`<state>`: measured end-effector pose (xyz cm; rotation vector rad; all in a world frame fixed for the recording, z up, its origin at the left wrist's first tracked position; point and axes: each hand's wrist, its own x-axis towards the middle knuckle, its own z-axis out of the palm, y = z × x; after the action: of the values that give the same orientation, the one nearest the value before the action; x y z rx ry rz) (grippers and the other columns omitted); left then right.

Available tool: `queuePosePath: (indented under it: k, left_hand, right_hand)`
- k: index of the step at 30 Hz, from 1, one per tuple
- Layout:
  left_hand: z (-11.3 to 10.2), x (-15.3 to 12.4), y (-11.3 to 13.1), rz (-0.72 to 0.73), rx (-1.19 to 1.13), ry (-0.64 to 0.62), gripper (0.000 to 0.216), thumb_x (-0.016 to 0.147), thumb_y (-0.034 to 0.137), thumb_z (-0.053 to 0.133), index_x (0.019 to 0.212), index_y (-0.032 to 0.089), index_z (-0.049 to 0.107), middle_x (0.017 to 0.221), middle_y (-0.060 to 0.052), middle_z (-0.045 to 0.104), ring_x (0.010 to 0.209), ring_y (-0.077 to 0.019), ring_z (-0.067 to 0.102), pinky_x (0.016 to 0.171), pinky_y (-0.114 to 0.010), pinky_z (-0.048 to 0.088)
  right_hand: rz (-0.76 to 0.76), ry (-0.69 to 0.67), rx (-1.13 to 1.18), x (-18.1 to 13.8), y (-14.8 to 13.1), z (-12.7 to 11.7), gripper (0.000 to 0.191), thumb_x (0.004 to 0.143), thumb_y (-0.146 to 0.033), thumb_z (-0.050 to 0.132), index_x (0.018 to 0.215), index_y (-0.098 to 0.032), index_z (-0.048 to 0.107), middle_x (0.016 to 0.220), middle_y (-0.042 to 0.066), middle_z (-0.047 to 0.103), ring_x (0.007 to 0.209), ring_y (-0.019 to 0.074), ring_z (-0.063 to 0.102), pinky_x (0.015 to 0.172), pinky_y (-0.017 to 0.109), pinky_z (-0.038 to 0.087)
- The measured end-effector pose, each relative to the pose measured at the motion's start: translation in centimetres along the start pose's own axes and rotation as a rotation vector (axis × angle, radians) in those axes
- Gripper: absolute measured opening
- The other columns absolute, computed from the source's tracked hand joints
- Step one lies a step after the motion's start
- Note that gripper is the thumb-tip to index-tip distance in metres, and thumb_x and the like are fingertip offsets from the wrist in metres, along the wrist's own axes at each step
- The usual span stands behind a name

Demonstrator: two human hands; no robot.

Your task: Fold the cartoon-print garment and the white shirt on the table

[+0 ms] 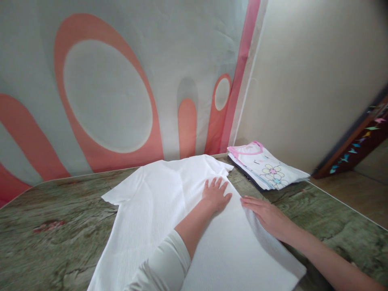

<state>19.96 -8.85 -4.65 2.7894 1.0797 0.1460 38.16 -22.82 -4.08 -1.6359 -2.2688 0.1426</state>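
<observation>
A white short-sleeved T-shirt (157, 210) lies spread out on the wood-patterned table, its neck end toward the back wall. My left hand (214, 196) rests flat on the upper right part of the shirt, with fingers spread and palm down. At the shirt's right side edge, my right hand (266, 214) has its fingers close together on the cloth; its thumb is hidden. The fabric beside that hand is slightly raised and shaded. The shirt's lower hem runs partly out of view.
A stack of folded clothes (273, 171) sits at the back right, topped by a white garment with pink neckline and flower print. Behind the table (39, 242) stands a wall covering (169, 48) with orange shapes. A plain pale wall (291, 81) adjoins it.
</observation>
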Motion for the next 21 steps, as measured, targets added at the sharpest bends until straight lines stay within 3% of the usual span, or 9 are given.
queuePosePath:
  k: [7, 16, 21]
  left_hand:
    - [0.1, 1.0, -1.0, -0.032, 0.029, 0.007, 0.061, 0.089, 0.059, 0.016, 0.141, 0.027, 0.024, 0.150, -0.002, 0.014, 0.137, -0.0266, 0.011, 0.107, -0.053, 0.007]
    - [-0.6, 2.3, -2.7, -0.045, 0.045, -0.015, 0.058, 0.091, 0.056, 0.017, 0.142, 0.028, 0.022, 0.151, -0.003, 0.012, 0.137, -0.0268, 0.011, 0.106, -0.054, 0.007]
    - [-1.9, 1.3, -2.1, -0.013, 0.042, -0.009, 0.055, 0.093, 0.043, 0.021, 0.143, 0.022, 0.015, 0.151, -0.005, 0.010, 0.137, -0.0230, 0.010, 0.108, -0.051, 0.007]
  right_hand:
    - [-0.029, -0.016, 0.037, 0.1, -0.7, -0.3, 0.059, 0.072, 0.002, 0.035, 0.122, -0.021, 0.056, 0.131, 0.003, 0.051, 0.123, 0.0178, 0.044, 0.105, 0.037, 0.036]
    - [0.090, -0.018, 0.062, -1.3, 0.1, -1.7, 0.045, 0.077, -0.006, 0.039, 0.109, -0.023, 0.065, 0.121, 0.003, 0.060, 0.117, 0.0194, 0.050, 0.103, 0.037, 0.037]
    - [0.086, -0.031, 0.069, -1.1, -0.2, -1.8, 0.038, 0.082, -0.013, 0.040, 0.110, -0.021, 0.064, 0.122, 0.004, 0.059, 0.115, 0.0191, 0.051, 0.101, 0.035, 0.038]
